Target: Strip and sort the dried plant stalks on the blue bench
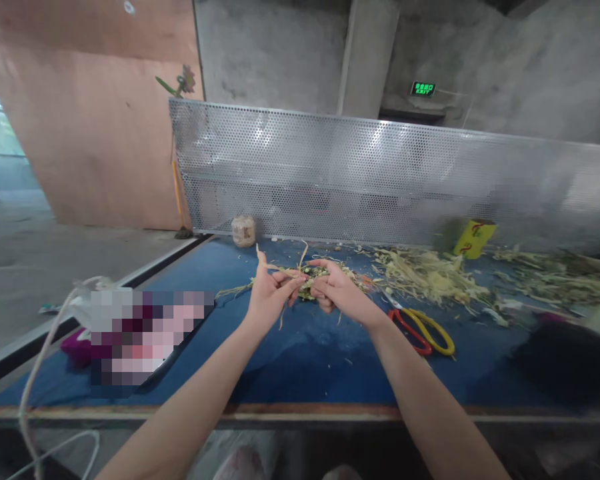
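My left hand (pixel 271 291) is closed, thumb and fingers pinching pale dried straw strips (pixel 304 252) in front of me. Close beside it, my right hand (pixel 341 293) is also closed with its fingertips on the same strips. Loose ends stick up above the hands and hang below them. Behind and between the hands lie greenish plant scraps (pixel 307 291) on the blue tabletop (pixel 300 373). To the right of my right hand rest scissors (pixel 425 330) with one red and one yellow handle loop. The exact wrap of the strips around my fingers is too small to tell.
A heap of dried husk strips (pixel 430 277) spreads at the back right, near a yellow box (pixel 474 239). A twine roll (pixel 243 231) stands against the perforated metal screen (pixel 300 173). A blurred-out object (pixel 155 337) and a white cable (pixel 33 380) are at left; a dark bundle (pixel 570 360) lies right.
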Motion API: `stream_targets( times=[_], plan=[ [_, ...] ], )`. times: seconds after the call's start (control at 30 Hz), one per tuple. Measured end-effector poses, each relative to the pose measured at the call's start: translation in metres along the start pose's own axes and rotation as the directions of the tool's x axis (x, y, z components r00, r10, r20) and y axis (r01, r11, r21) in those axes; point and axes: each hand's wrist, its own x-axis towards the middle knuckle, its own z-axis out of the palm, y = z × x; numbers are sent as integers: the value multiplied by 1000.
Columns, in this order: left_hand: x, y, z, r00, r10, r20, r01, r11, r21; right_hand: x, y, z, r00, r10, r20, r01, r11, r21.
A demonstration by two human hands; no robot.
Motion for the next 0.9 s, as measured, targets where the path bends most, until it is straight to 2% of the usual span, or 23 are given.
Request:
stream_targets(
  times=[0.13,0.2,0.3,0.43,0.63,0.77,0.83,0.9],
  plan=[
    [-1,-2,-1,999,-43,19,43,999,-1,-1,-1,-5,1000,19,2,-19,995,-97],
    [-2,-4,-1,995,-78,66,75,996,38,0,-2,-7,995,-78,-58,62,968,-243],
    [-5,-5,1,990,-109,91,105,993,55,3,-1,-9,946,-286,-150,194,874,-446],
    [-6,-1,5,980,-192,48,194,980,-47,5,1,-8,892,-401,-206,249,820,-516],
    [-5,1,5,972,-229,52,231,972,-42,3,-4,-4,852,-457,-255,262,794,-548],
    [-6,-1,4,969,-228,98,228,974,8,4,-3,-4,830,-462,-312,233,796,-559],
    [-6,-3,4,974,-206,100,205,979,20,5,-2,-5,843,-417,-339,193,823,-534],
    [-6,-3,4,981,-177,77,175,984,31,5,0,-6,883,-317,-345,131,874,-468]
  ],
)
